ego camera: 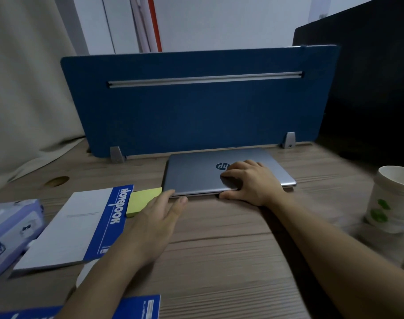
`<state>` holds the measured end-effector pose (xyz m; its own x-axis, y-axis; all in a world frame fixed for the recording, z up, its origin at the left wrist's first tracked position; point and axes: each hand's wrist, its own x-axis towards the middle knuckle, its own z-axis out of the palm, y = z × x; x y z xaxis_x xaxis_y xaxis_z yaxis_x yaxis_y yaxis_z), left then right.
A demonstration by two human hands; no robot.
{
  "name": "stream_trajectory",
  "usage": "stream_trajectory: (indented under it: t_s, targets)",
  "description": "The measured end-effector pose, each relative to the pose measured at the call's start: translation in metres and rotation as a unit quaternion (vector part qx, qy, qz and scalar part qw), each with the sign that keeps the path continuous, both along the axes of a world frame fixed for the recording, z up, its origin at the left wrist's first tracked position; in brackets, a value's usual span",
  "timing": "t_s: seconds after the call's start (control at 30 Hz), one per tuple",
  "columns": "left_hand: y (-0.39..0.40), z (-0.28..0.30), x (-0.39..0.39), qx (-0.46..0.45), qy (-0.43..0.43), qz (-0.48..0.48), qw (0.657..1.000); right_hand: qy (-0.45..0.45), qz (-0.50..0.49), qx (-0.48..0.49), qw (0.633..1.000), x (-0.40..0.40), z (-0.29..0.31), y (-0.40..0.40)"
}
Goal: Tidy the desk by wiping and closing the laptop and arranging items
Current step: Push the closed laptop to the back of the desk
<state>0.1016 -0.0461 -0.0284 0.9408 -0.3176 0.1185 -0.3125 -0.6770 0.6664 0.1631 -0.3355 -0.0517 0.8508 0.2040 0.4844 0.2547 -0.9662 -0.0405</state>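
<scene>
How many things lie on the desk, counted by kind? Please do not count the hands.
Laptop, closed: 1
Notebooks: 2, one by the sticky notes, one at the near edge
Yellow sticky-note pad: 1
Paper cup: 1
Pale purple pack at the left edge: 1
Total: 6

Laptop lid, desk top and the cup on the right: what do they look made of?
Laptop: looks like brushed silver metal or metal-look plastic; matte sheen, dark round logo. The pictures cannot settle which.
Desk: wood-grain surface, probably laminate; long regular grain lines, flat matte finish.
Cup: apparently paper; white, ribbed wall with green printed marks, thin rolled rim.
</scene>
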Motion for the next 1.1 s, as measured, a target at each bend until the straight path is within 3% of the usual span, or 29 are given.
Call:
stream_trajectory:
  t_s: [0.6, 0.93, 1.1]
  targets:
    - [-0.003, -0.001, -0.001, 0.051, -0.021, 0.004, 0.998, 0.007, -0.014, -0.006, 1.0, 0.013, -0.003, -0.002]
    - [0.005, 0.001, -0.001, 0.028, -0.036, -0.002, 0.999, 0.042, 0.002, 0.028, 0.999, -0.037, -0.005, 0.027]
    - [0.012, 0.011, -0.011, 0.013, -0.085, 0.002, 0.996, 0.056, 0.044, 0.049, 0.996, -0.074, -0.006, 0.058]
